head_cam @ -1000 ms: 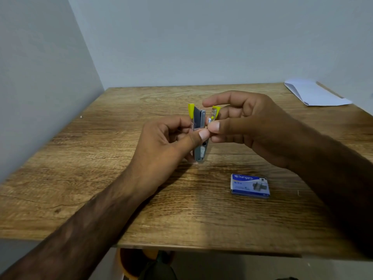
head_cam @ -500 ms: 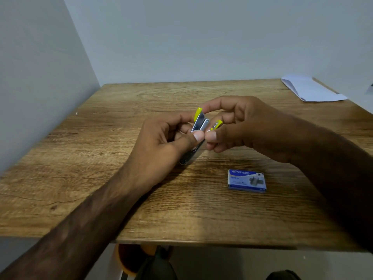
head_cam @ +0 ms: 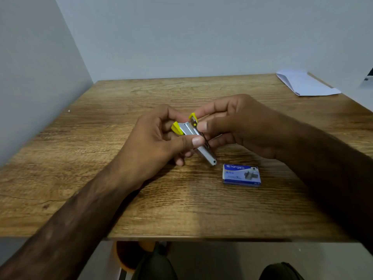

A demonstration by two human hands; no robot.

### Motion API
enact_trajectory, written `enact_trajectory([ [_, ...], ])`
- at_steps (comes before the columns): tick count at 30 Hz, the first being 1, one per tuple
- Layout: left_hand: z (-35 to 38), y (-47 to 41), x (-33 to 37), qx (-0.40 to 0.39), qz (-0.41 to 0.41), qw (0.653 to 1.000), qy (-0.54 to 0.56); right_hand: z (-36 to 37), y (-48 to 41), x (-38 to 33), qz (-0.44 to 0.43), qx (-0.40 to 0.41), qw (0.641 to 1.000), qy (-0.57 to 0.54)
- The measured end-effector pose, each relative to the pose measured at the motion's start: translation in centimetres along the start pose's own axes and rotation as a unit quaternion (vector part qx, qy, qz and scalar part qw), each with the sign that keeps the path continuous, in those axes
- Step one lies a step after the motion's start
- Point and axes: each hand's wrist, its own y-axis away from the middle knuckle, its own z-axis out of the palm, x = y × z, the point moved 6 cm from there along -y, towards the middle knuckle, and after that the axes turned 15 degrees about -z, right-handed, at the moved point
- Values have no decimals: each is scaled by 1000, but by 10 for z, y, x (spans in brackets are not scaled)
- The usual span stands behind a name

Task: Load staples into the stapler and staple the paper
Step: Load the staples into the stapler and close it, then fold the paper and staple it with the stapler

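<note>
A small silver stapler with yellow plastic ends is held above the middle of the wooden table. It is tilted, its hinge end pointing down and right. My left hand grips its body with thumb and fingers. My right hand pinches the yellow-tipped part at its upper end between thumb and forefinger. A blue staple box lies shut on the table just right of the stapler's lower end. White paper lies folded at the far right corner.
Grey walls close the table on the left and at the back. The near table edge runs across the lower part of the view, with my knees and an orange object below it.
The stapler has swung from upright to a slant, its lower end now pointing right toward the staple box. Both hands have kept their hold on it.
</note>
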Motion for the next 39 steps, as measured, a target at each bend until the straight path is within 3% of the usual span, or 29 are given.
enact_trajectory([
  [6, -9, 0, 3, 68, 23, 984, -161, 6, -1, 4, -7, -13, 998, 65],
  [11, -6, 4, 6, 45, 30, 963, -263, 9, -1, 0, -28, -31, 989, 138],
  [20, -7, 3, 9, 80, 38, 956, -279, 5, -2, -2, -33, -19, 987, 154],
  [33, -1, 2, 9, 65, 90, 940, -323, -9, -5, -2, -62, -10, 985, 158],
  [39, -8, 3, 28, 153, 148, 934, -288, -49, 5, -13, -94, 68, 969, 217],
])
